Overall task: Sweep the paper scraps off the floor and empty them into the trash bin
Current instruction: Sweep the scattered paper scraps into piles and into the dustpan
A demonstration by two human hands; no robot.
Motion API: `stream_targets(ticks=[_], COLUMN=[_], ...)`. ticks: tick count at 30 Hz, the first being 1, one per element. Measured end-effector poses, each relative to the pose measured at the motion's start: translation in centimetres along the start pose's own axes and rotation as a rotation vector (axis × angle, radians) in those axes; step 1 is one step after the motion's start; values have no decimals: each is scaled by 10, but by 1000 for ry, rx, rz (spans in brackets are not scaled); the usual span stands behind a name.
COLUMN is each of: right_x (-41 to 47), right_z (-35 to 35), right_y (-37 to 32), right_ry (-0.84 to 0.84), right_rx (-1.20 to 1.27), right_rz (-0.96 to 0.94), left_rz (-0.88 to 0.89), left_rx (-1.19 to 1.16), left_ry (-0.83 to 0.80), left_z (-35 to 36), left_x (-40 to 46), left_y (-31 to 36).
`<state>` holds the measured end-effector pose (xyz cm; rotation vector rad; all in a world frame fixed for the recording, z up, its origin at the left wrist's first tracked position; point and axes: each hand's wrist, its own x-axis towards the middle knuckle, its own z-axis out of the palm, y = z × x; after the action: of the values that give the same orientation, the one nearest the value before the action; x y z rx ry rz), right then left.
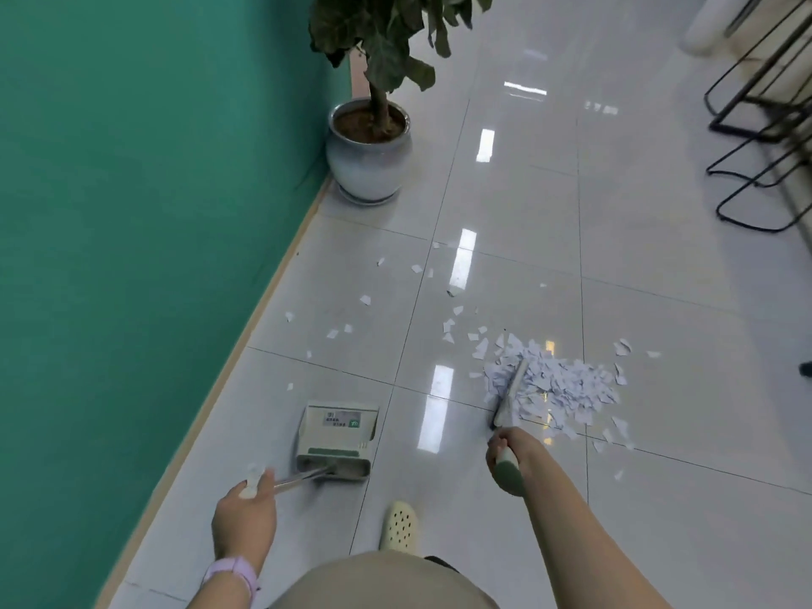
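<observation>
Underfoot, glossy pale floor tiles (505, 222) crossed by thin grout lines and streaked with bright ceiling-light reflections. Along the left, a teal wall (132, 191) edged by a tan baseboard (263, 309). At the far end of that wall, one potted plant (369, 151) in a round grey-white pot with large dark leaves. At upper right, black metal chair frames (764, 160), too overlapped for a sure count.

From the head view, one dense pile of paper scraps (558, 384) on the tiles right of centre, with loose scraps scattered toward the wall and the plant, too many and too small to count. One broom (509, 397) lying across the pile's left edge, head among the scraps. One dustpan (336, 437) standing on the floor well left of the pile, mouth facing away. No trash bin in sight.

Two hands: right hand (505, 450) curled round the broom's green grip; left hand (244, 516) closed round the dustpan's metal handle, a pink watch (230, 575) on that wrist. One cream perforated slipper (400, 527) between the arms.
</observation>
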<state>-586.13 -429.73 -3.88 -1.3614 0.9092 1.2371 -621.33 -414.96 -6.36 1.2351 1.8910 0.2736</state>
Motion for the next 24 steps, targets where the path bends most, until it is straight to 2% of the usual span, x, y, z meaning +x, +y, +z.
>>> stream_targets(ticks=[5, 11, 14, 18, 22, 24], right_x=[-16, -31, -32, -27, -30, -25], right_z=[23, 111, 164, 228, 292, 324], right_y=[-3, 25, 52, 97, 148, 170], right_ry=[-102, -241, -300, -395, -453, -455], right_rx=[29, -171, -283, -343, -485, -538], right_rz=[-23, 35, 66, 205, 284, 297], left_rz=[26, -24, -20, -18, -99, -106], left_rx=[-26, -104, -118, -38, -181, -217], left_ry=[20, 82, 99, 46, 113, 96], left_z=[0, -29, -46, -73, -109, -126], left_x=[-3, -2, 8, 33, 61, 80], left_y=[19, 19, 9, -14, -6, -3])
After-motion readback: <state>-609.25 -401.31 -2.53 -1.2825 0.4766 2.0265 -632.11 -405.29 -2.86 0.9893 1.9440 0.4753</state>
